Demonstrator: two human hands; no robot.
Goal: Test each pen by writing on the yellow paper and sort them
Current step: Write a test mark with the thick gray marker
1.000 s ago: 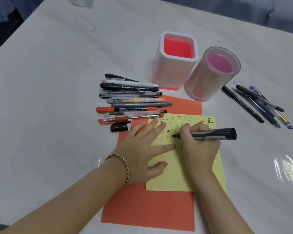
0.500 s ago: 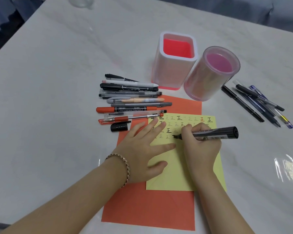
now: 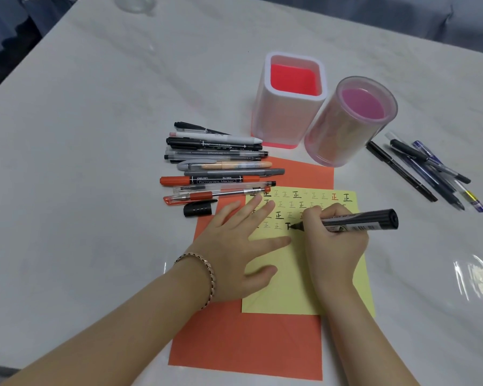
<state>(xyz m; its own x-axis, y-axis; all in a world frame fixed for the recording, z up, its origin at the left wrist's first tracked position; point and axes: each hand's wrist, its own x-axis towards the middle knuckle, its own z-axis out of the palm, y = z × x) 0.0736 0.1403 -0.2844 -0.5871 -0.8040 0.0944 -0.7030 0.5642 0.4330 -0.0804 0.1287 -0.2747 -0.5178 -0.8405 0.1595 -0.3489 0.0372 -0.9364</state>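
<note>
Left of the yellow paper (image 3: 290, 288), on the surface (image 3: 95, 190), lies a row of pens (image 3: 218, 160). In it a red-ended marker (image 3: 218, 180) reads "Permanent Marker" and "No.6824"; the small logo beside that is too blurred to be sure of. Just below the row, near the paper's top-left corner, is a loose black cap (image 3: 198, 210), probably the one to refit afterwards. The left hand (image 3: 234, 252) has no grip on anything: its fingers are straight and spread, pressing the paper's left part flat. That press is worth holding until the character is done, since the paper lies on a smooth orange sheet (image 3: 248, 344) and could slide. The paper bears rows of 正, mostly thin, with one in red near the top right. The right hand (image 3: 335, 246) has its grip closed round a black marker (image 3: 354, 221) close to the tip, which touches the paper at a bold, half-made mark (image 3: 289, 225). The broad tip likely wants light pressure and separate strokes, with the palm off wet ink. Its label cannot be read. Right of the paper, well apart, lies a second group of pens (image 3: 430, 171), seemingly already sorted.
</note>
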